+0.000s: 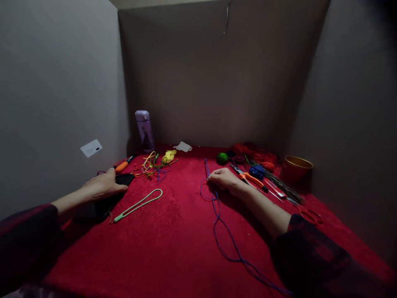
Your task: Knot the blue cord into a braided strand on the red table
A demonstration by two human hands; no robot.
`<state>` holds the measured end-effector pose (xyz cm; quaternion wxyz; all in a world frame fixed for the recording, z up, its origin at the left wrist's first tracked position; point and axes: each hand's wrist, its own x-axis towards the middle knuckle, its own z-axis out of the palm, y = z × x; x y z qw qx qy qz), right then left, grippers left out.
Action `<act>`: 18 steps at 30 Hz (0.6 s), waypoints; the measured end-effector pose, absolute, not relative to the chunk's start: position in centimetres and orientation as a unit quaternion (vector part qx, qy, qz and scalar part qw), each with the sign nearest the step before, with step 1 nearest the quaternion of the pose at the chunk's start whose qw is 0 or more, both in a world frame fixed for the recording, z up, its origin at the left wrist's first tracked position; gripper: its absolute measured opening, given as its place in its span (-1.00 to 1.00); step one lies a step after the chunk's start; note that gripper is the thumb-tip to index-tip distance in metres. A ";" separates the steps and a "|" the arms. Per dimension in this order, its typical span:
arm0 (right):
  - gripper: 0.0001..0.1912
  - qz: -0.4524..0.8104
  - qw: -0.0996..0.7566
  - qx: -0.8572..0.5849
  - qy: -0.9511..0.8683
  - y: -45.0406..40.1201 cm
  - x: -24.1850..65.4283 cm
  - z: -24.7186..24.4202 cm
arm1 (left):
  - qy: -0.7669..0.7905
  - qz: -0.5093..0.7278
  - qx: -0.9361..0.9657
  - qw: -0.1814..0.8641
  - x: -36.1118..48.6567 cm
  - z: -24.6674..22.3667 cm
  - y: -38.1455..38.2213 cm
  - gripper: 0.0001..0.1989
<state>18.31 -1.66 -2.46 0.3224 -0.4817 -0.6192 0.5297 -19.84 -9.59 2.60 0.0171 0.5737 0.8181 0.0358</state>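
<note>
At the left, my left hand (pixel 105 184) lies over a dark flat object (pixel 107 205) with its thumb spread from the fingers, gripping nothing that I can see. Right of it lies a pale green loop (pixel 139 204). My right hand (pixel 223 179) is pinched at the lower end of a thin blue stick (pixel 206 166), right of the middle. Purple-blue cord (pixel 228 231) loops beside these fingertips and runs down toward the bottom right edge. Where the cord meets the fingers is too small to make out.
Orange-handled pliers (pixel 252 181), red scissors (pixel 311 216), yarn balls and a bundle of thin sticks (pixel 283 186) lie at the right, near a red cup (pixel 297 167). A purple bottle (pixel 145 132) stands back left, near tangled threads (pixel 155 167). Grey walls surround the red cloth (pixel 173 252).
</note>
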 end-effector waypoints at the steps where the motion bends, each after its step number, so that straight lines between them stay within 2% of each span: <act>1: -0.85 0.528 0.323 -0.483 -0.619 -1.7 18.3 -2.5 | 0.824 0.011 0.566 0.007 -19.6 2.7 -9.8 -0.21; 8: -0.83 0.523 0.315 -0.491 -0.622 -1.6 18.3 -2.4 | 0.831 -0.011 0.557 -0.012 -18.6 3.0 -10.2 -0.31; 16: -0.85 0.526 0.316 -0.489 -0.621 -1.6 18.3 -2.4 | 0.806 -0.033 0.590 0.021 -19.7 3.7 -10.2 -0.14; 18: -0.85 0.525 0.319 -0.486 -0.622 -1.6 18.3 -2.4 | 0.803 -0.019 0.596 0.021 -20.4 4.4 -10.4 -0.15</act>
